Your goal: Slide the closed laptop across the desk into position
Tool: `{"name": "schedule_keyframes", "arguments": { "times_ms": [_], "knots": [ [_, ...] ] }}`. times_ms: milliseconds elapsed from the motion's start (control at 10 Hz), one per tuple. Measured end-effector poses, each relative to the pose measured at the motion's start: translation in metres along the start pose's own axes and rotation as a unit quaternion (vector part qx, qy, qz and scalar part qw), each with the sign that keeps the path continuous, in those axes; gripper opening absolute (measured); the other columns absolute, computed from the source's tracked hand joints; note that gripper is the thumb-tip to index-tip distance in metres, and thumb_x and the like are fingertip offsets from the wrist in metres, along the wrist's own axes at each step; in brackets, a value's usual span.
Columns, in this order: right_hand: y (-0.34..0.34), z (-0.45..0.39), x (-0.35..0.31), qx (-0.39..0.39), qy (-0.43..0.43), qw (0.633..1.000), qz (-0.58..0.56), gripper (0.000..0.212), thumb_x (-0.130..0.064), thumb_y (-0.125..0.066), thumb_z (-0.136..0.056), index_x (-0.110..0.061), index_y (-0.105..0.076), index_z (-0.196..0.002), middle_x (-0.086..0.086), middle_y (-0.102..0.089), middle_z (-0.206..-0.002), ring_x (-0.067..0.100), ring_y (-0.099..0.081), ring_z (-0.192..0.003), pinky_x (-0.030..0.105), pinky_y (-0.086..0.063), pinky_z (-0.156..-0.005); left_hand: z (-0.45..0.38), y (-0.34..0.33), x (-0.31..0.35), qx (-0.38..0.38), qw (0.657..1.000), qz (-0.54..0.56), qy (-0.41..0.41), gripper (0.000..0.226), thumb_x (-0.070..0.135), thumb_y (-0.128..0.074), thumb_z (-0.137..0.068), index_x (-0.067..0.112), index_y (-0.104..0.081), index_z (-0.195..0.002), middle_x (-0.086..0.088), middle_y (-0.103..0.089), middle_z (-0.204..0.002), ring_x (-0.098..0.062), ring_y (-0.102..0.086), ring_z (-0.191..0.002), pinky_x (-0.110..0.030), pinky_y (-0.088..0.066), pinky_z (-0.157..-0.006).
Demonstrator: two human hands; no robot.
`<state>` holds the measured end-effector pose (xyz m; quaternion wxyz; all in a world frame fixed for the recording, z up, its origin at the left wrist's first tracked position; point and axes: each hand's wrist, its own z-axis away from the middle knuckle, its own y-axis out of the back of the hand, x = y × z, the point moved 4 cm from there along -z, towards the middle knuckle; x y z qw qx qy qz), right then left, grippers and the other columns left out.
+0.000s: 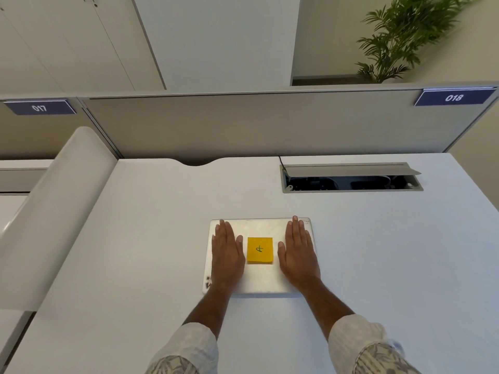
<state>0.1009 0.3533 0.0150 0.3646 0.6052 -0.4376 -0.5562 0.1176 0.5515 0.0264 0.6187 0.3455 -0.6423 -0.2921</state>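
A closed silver laptop (260, 279) lies flat on the white desk (135, 252), a little right of its middle. A yellow sticky note (259, 250) with a handwritten mark is stuck at the centre of the lid. My left hand (226, 255) rests palm down on the left part of the lid, fingers straight and pointing away from me. My right hand (298, 255) lies the same way on the right part. Both palms press flat on the lid; neither hand grips an edge.
An open cable hatch (351, 178) with a raised grey flap is set in the desk at the back right. A grey partition (256, 125) with labels 017 and 018 closes the far edge. A white rounded divider (54, 211) borders the left side. A plant (399, 36) stands beyond.
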Motion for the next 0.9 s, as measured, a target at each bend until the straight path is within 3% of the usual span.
{"name": "schedule_keyframes", "arguments": {
  "times_ms": [200, 400, 600, 700, 800, 900],
  "knots": [
    [-0.002, -0.005, -0.014, -0.013, 0.039, 0.999, -0.007, 0.066, -0.04, -0.027, -0.101, -0.008, -0.014, -0.156, 0.012, -0.008, -0.167, 0.028, -0.006, -0.153, 0.046, -0.018, -0.123, 0.004, -0.008, 0.018, -0.019, 0.976, -0.17, -0.137, 0.064, 0.04, -0.016, -0.105, -0.002, -0.032, -0.151, -0.021, -0.026, -0.162, -0.035, -0.024, -0.151, -0.046, -0.019, -0.123],
    [-0.007, -0.005, -0.023, -0.019, 0.044, 0.999, 0.011, 0.065, -0.032, -0.036, -0.1, -0.007, -0.015, -0.156, 0.012, -0.008, -0.167, 0.029, -0.007, -0.153, 0.045, -0.018, -0.123, 0.009, -0.017, 0.025, -0.034, 0.966, -0.219, -0.136, 0.061, 0.036, -0.027, -0.103, -0.002, -0.034, -0.15, -0.023, -0.027, -0.161, -0.037, -0.027, -0.149, -0.045, -0.015, -0.12],
    [-0.007, -0.003, -0.023, -0.011, 0.046, 0.999, 0.014, 0.064, -0.031, -0.035, -0.101, -0.008, -0.015, -0.156, 0.012, -0.008, -0.167, 0.029, -0.007, -0.153, 0.045, -0.02, -0.123, 0.009, -0.016, 0.027, -0.044, 0.962, -0.237, -0.131, 0.062, 0.037, -0.015, -0.106, -0.002, -0.033, -0.15, -0.022, -0.025, -0.162, -0.037, -0.025, -0.15, -0.044, -0.012, -0.121],
    [0.001, -0.007, -0.024, -0.013, 0.044, 0.999, 0.011, 0.064, -0.032, -0.032, -0.101, -0.008, -0.012, -0.157, 0.011, -0.006, -0.167, 0.028, -0.004, -0.154, 0.047, -0.021, -0.122, 0.003, -0.007, 0.031, -0.04, 0.961, -0.243, -0.122, 0.065, 0.039, -0.008, -0.105, 0.001, -0.029, -0.153, -0.019, -0.021, -0.163, -0.036, -0.022, -0.151, -0.041, -0.001, -0.122],
    [0.01, -0.019, -0.029, 0.001, 0.051, 0.999, 0.008, 0.063, -0.037, -0.022, -0.1, -0.009, -0.013, -0.156, 0.012, -0.007, -0.167, 0.029, -0.006, -0.153, 0.047, -0.021, -0.122, -0.008, 0.002, 0.037, -0.016, 0.96, -0.248, -0.13, 0.063, 0.039, -0.011, -0.105, 0.002, -0.026, -0.154, -0.018, -0.018, -0.164, -0.035, -0.017, -0.152, -0.042, 0.0, -0.124],
    [0.021, -0.029, -0.037, 0.022, 0.05, 0.998, 0.007, 0.063, -0.039, -0.019, -0.1, -0.009, -0.017, -0.156, 0.012, -0.01, -0.166, 0.031, -0.01, -0.153, 0.049, -0.022, -0.121, -0.016, 0.011, 0.046, 0.012, 0.962, -0.237, -0.135, 0.063, 0.038, -0.008, -0.105, 0.004, -0.023, -0.156, -0.017, -0.013, -0.166, -0.033, -0.01, -0.154, -0.046, -0.012, -0.125]
  ]
}}
